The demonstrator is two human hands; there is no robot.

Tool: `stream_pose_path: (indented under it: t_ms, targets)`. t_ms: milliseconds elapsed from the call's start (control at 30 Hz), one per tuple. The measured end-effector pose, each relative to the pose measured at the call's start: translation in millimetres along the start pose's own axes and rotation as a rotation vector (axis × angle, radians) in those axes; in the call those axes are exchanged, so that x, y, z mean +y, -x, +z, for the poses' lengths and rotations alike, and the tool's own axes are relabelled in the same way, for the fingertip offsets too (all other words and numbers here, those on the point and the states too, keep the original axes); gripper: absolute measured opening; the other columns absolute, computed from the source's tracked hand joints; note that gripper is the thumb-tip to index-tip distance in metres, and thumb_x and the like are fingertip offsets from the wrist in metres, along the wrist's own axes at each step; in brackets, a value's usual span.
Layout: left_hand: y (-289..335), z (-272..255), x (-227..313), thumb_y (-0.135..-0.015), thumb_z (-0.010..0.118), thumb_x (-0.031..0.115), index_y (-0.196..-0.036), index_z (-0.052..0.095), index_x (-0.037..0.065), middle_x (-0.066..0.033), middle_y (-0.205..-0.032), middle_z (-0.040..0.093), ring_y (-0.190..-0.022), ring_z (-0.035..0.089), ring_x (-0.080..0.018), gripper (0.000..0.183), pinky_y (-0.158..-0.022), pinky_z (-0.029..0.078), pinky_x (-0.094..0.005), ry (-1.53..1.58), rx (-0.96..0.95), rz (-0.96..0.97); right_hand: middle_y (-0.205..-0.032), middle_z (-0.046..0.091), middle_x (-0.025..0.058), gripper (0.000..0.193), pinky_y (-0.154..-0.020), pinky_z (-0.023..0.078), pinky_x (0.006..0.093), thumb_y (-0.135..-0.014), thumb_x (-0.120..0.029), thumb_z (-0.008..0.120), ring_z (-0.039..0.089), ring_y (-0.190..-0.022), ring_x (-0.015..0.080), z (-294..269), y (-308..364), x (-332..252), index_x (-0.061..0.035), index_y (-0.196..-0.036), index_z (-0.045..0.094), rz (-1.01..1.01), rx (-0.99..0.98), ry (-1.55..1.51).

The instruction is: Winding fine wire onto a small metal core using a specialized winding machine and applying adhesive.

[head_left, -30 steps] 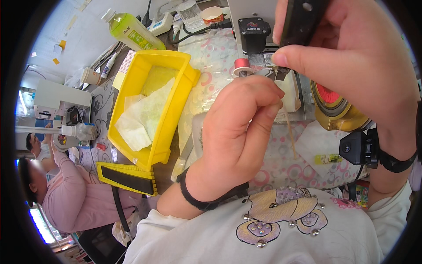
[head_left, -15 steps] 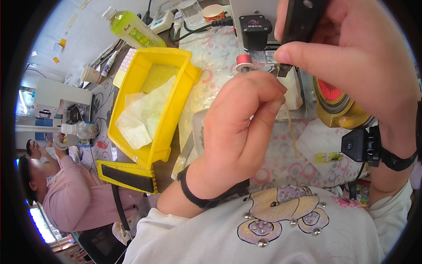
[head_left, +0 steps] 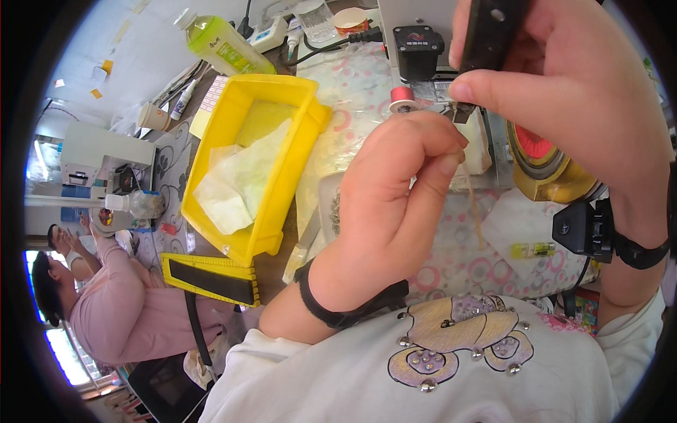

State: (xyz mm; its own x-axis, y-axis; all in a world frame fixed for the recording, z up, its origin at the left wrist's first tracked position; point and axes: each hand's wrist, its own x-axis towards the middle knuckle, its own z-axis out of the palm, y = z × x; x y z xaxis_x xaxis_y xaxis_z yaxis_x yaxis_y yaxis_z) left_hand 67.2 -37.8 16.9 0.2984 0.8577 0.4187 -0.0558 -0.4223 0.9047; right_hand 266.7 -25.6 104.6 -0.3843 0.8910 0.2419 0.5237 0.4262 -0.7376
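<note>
My left hand (head_left: 395, 201) is closed in a pinch beside the machine. A thin tan strand (head_left: 474, 204) trails down from near its fingertips; whatever else they hold is hidden. My right hand (head_left: 564, 99) grips a black handle (head_left: 493, 32) between thumb and fingers, above and to the right of my left. Just below that thumb sits a small metal tip (head_left: 458, 111), close to the left fingertips. Behind my left knuckles stands a red knob (head_left: 402, 96) over a pale disc. A black box-shaped motor (head_left: 419, 53) is mounted on the machine beyond it.
On the left stands a yellow bin (head_left: 197, 190) holding white sheets, with a green drink bottle (head_left: 229, 46) behind it. A gold round device (head_left: 553, 173) is at right. A small yellow-green tube (head_left: 532, 249) lies nearer. At far left sits another person (head_left: 134, 303).
The whole view has shifted slightly to the right. Both hands keep nearly the same pose and place against the machine, and the right still holds the black handle.
</note>
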Motion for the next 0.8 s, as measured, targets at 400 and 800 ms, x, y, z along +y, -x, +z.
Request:
stream_pose_path:
  t_ms: [400, 800]
  targets:
    - [-1.6, -1.1, 1.5, -0.085, 0.054, -0.008, -0.092, 0.056, 0.001, -0.0103, -0.092, 0.060, -0.083, 0.055, -0.0241, 0.012, -0.075, 0.045, -0.0313, 0.083, -0.006, -0.029, -0.073, 0.056, 0.0035, 0.015, -0.058, 0.039, 0.0271, -0.070, -0.004, 0.069, 0.053, -0.065, 0.0138, 1.3, -1.6, -2.6, -0.0030, -0.082, 0.060, -0.003, 0.006, -0.008]
    - [1.0, -5.5, -3.6, -0.089, 0.051, -0.006, -0.098, 0.055, 0.000, -0.0107, -0.105, 0.058, -0.079, 0.051, -0.0141, 0.012, -0.071, 0.045, -0.0247, 0.009, -0.100, 0.025, -0.072, 0.056, 0.0039, 0.015, -0.057, 0.039, 0.0278, -0.069, -0.004, 0.069, 0.053, -0.064, 0.0148, 7.7, 0.3, 3.2, -0.0031, -0.080, 0.060, 0.003, 0.017, -0.021]
